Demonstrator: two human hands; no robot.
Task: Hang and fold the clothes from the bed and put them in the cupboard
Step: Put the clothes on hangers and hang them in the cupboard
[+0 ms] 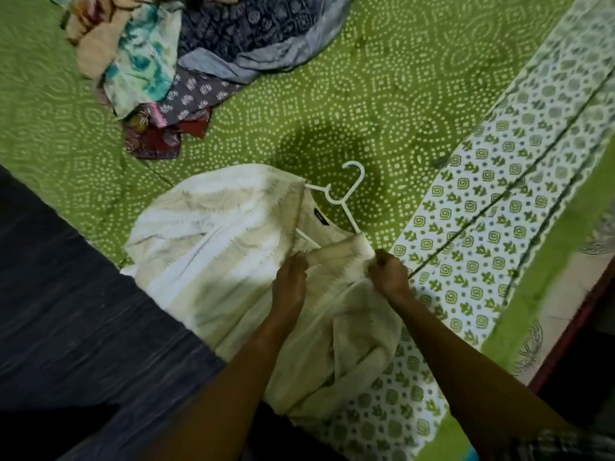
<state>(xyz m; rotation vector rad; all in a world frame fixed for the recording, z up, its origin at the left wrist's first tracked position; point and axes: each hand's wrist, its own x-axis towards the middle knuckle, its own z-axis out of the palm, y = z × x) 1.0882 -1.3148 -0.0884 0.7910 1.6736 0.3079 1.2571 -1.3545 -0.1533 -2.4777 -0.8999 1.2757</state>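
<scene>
Green bedsheet (382,94) with white dotted rings fills most of your view. Its white border band (482,211), printed with green squares and sprigs, runs from 6 o'clock up to 2 o'clock. Past the border at 4 o'clock, a dark red bed edge (572,327) shows.

Cream top (216,244): lies on the sheet at centre frame, crumpled, its body spilling toward 6 o'clock over the border band. The neck opening faces 1 o'clock, with a small dark label (320,217) visible inside it.

White plastic hanger (346,197): partly inside the neck of the top. Its hook sticks out toward 1 o'clock and rests on the sheet. One arm passes under the shoulder at 11 o'clock, and the other runs down toward your right hand.

Left hand (289,281): fingers curled onto the top's trimmed front edge just below the neck opening, gripping the cloth.

Right hand (387,274): clenched around the shoulder fabric at the hanger arm's lower end. Whether the hanger itself is inside the grip cannot be told. The two hands are near each other, with a strip of cloth stretched between them.

Heap of mixed clothes (186,61) at 11 o'clock, well apart from the top: teal-and-cream print, navy print, grey cloth, maroon piece.

Dark striped surface (83,311) covers 8 o'clock. A checked sleeve (559,444) shows on your right arm at 5 o'clock. Motion blur softens the frame edges.
</scene>
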